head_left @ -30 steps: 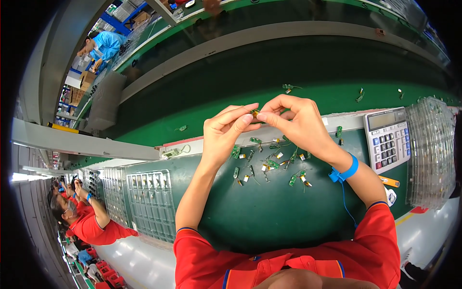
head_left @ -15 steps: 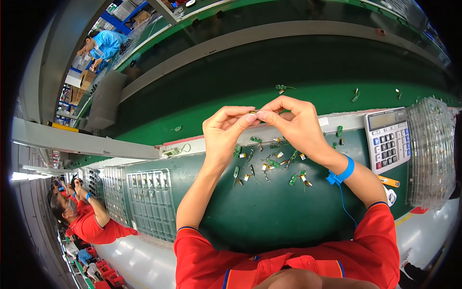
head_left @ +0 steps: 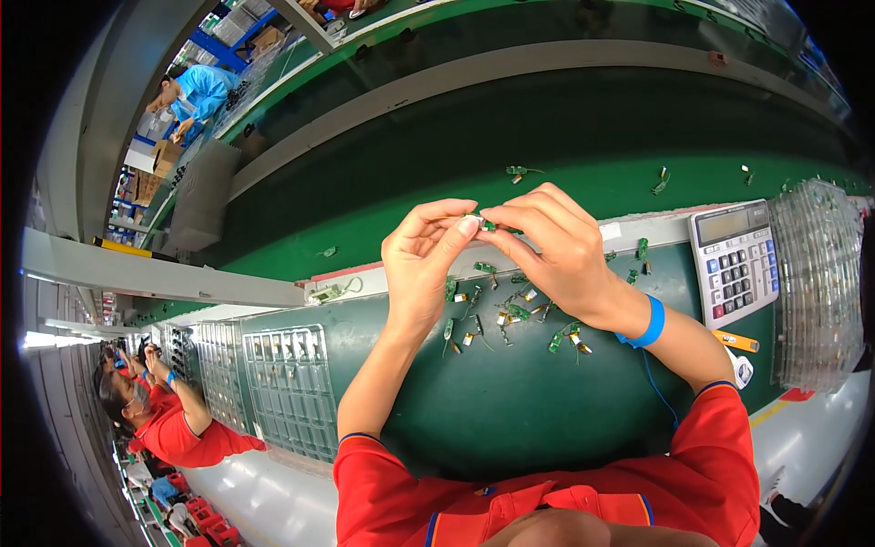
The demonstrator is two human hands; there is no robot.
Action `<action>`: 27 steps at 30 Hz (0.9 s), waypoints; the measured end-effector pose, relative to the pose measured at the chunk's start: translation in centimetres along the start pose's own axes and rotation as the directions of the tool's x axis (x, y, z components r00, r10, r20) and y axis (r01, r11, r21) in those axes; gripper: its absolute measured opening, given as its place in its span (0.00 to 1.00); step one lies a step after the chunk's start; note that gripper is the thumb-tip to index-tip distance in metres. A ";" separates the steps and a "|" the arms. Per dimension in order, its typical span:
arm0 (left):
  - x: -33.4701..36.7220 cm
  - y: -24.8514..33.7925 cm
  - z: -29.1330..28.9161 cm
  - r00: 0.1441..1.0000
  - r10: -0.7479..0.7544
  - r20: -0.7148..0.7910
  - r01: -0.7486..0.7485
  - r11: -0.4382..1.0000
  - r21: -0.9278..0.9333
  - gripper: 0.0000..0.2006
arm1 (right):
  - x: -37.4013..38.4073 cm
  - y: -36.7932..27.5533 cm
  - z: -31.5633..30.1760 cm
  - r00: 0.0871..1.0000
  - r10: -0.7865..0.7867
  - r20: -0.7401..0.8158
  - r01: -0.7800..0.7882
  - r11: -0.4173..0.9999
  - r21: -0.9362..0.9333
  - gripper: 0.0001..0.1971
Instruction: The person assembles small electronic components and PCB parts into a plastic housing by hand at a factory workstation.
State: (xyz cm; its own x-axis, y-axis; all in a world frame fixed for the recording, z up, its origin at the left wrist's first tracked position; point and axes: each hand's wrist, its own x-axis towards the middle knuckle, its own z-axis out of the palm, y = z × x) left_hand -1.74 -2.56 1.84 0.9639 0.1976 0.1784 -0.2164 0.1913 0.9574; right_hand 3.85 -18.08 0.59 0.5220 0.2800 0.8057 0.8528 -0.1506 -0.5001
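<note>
Above the middle of the dark green counter (head_left: 510, 410), head view:

- Left hand (head_left: 421, 260) and right hand (head_left: 551, 251), raised together, fingertips meeting; both pinch one small green circuit-board piece (head_left: 487, 222) between thumb and forefinger, held high and close, probably so the fine work sits in plain sight.
- Blue wrist strap (head_left: 651, 321) on the right wrist, its cord trailing down over the counter.
- Loose small green circuit-board pieces with metal ends (head_left: 510, 314), scattered directly beneath the hands, within easy reach.
- Grey desk calculator (head_left: 736, 264), right of the hands, lying flat.
- Stack of clear plastic trays (head_left: 816, 283), far right.
- Clear compartment trays (head_left: 292, 392), left, lying flat.
- Green conveyor belt (head_left: 437, 196), beyond, carrying stray pieces.
- Orange pen-like tool (head_left: 736, 342), below the calculator.
- Labels: none legible.
</note>
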 end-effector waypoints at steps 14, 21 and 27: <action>0.4 0.5 -1.5 0.990 0.023 0.138 -0.039 0.992 0.116 0.06 | 0.6 0.0 -1.1 0.988 0.013 0.151 -0.028 0.994 0.103 0.10; 1.0 1.5 -2.2 0.977 -0.117 0.177 0.088 0.982 0.166 0.05 | 0.4 0.0 -0.7 0.985 0.008 0.170 -0.029 0.992 0.121 0.10; 1.5 1.6 -2.9 0.966 -0.213 0.145 0.165 0.944 0.285 0.06 | 0.0 0.7 -0.6 0.974 0.036 0.222 -0.062 0.992 0.110 0.14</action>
State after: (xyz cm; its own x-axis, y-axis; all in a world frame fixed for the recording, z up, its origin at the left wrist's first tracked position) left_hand -1.04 0.79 2.95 0.9999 0.0109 0.0015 -0.0009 -0.0606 0.9982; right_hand 4.42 -18.76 0.44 0.5356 0.4775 0.6965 0.8115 -0.0627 -0.5810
